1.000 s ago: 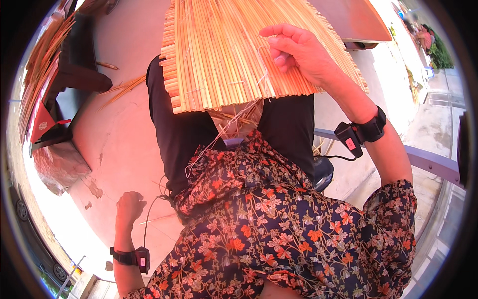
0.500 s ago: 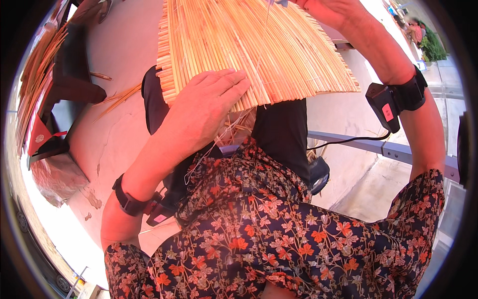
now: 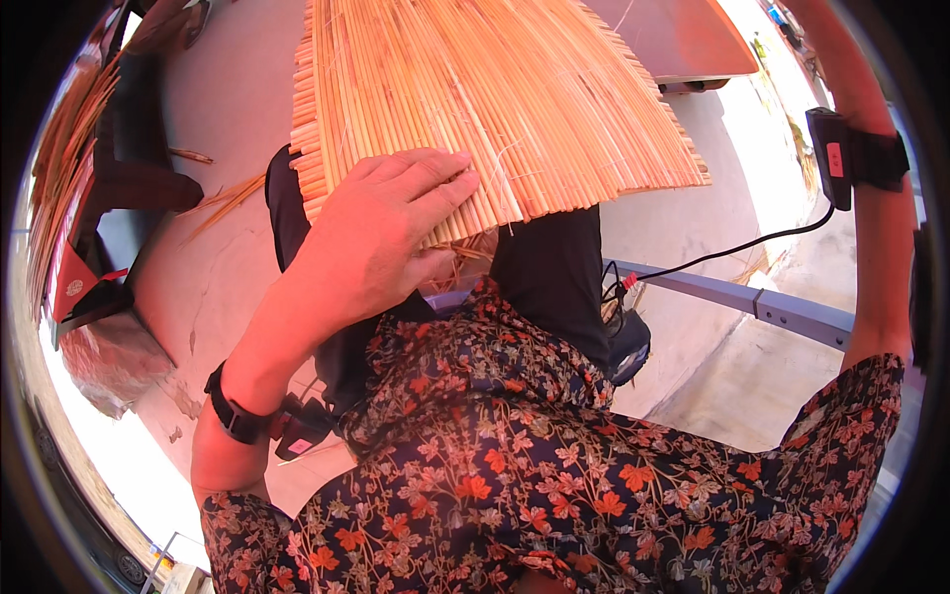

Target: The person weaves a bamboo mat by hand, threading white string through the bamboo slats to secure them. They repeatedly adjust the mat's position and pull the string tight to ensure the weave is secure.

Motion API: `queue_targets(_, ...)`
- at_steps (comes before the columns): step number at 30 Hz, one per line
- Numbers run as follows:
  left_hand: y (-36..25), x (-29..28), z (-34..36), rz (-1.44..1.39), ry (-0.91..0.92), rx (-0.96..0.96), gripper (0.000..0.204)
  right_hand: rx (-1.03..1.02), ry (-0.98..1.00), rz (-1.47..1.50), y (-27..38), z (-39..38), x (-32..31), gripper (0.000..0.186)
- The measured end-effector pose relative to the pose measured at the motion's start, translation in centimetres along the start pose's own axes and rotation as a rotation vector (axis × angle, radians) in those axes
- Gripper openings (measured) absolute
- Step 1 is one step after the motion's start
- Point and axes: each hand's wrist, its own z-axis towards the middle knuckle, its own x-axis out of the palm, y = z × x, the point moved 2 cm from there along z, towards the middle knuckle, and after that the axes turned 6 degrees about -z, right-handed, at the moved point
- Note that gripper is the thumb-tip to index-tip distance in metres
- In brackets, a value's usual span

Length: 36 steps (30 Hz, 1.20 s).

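Observation:
A mat of pale straw-coloured stalks (image 3: 495, 109), bound with thin white thread, lies over my dark-trousered knees, its near edge roughly level. My left hand (image 3: 391, 218) grips that edge at the left of centre, fingers on top and thumb low at the rim. My right forearm (image 3: 871, 262), wearing a black strapped device, reaches up the right rim of the picture, and the hand is cut off at the top. A faint thread runs from the mat's upper right toward that side. Loose strands show beneath the mat.
Long dry stalks (image 3: 74, 148) lean on a dark piece of furniture (image 3: 129, 193) at left, beside a crumpled sheet (image 3: 114, 361). A reddish board (image 3: 693, 40) stands behind the mat. A metal bar (image 3: 802, 315) crosses at right. A car shows at lower left.
My left hand rose from low at the left onto the mat's near edge. My right hand moved from over the mat up and right, out of view. The mat shifted slightly left.

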Motion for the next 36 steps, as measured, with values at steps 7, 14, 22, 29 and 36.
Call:
queue_targets(7,0.1,-0.3,0.4,-0.047,0.019,-0.041,0.078,-0.484,0.749,-0.441,-5.7,-6.8,16.4,0.032)
queue_targets(14,-0.3,0.9,-0.1,0.069,-0.053,-0.020,0.076,-0.563,0.715,-0.367,-7.5,-8.5,18.0,0.024)
queue_targets(22,-0.2,1.1,-0.1,0.091,-0.098,0.016,0.070,-0.692,0.706,-0.656,-6.9,-8.4,18.9,0.015)
queue_targets(29,-0.4,0.8,0.0,0.090,-0.074,0.027,0.067,-0.707,0.283,-0.807,-3.0,-4.9,16.5,0.015)
queue_targets(36,-0.2,0.2,0.1,0.056,-0.040,0.041,0.062,-0.036,-0.142,-0.381,-5.4,3.4,7.9,0.025)
